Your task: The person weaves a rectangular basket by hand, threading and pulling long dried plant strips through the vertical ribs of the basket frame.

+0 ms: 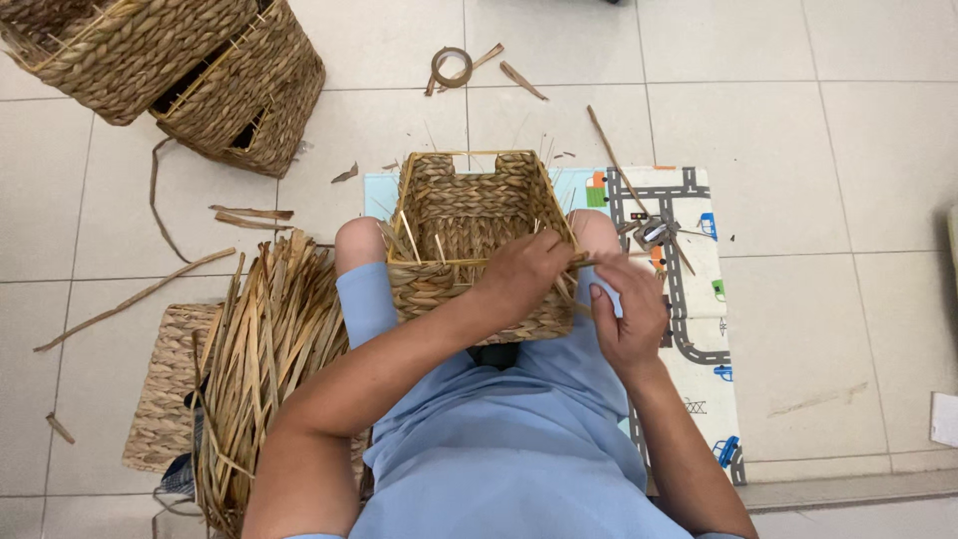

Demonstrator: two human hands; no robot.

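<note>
A half-woven rectangular straw basket (469, 205) with a wire frame rests on my lap between my knees. My left hand (524, 274) lies over the basket's near right rim, fingers pinched on a dried straw strand (584, 262) that runs rightward. My right hand (627, 314) is just outside the basket's right corner, with its fingers curled around the same strand. Loose strand ends stick up inside the basket.
A bundle of dried straw strips (264, 349) lies at my left on a flat woven panel (165, 389). Two finished woven baskets (190, 70) stand at the top left. A play mat (689, 299) with a small metal tool (654, 232) is on the right. Scraps litter the tiles.
</note>
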